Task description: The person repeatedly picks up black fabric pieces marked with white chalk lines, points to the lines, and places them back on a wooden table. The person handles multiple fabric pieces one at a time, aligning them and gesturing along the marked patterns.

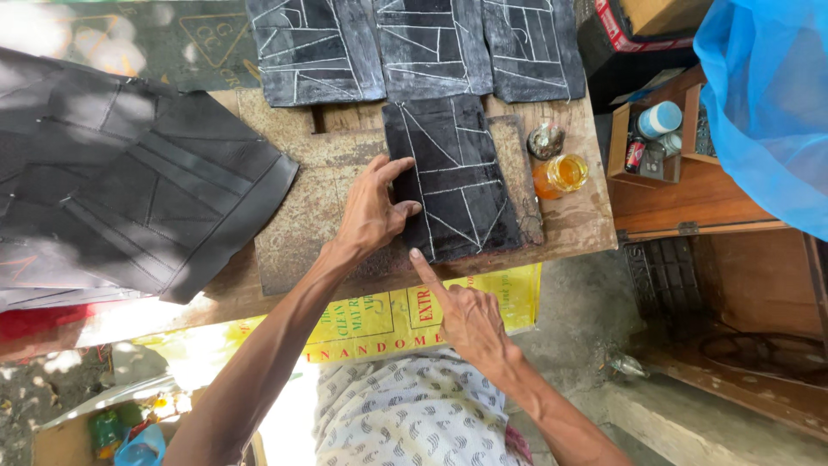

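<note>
While the left hand [369, 211] presses flat on its edge, fingers spread, the dark chalk-marked panel [453, 177] looks thin, floppy; right hand [470, 321] points, holding nothing.

Your left palm [371, 211] hides part of the black marked piece's [453, 177] edge; the blue plastic sheet [763, 95] runs off frame, covering the wooden box [690, 194].
</note>
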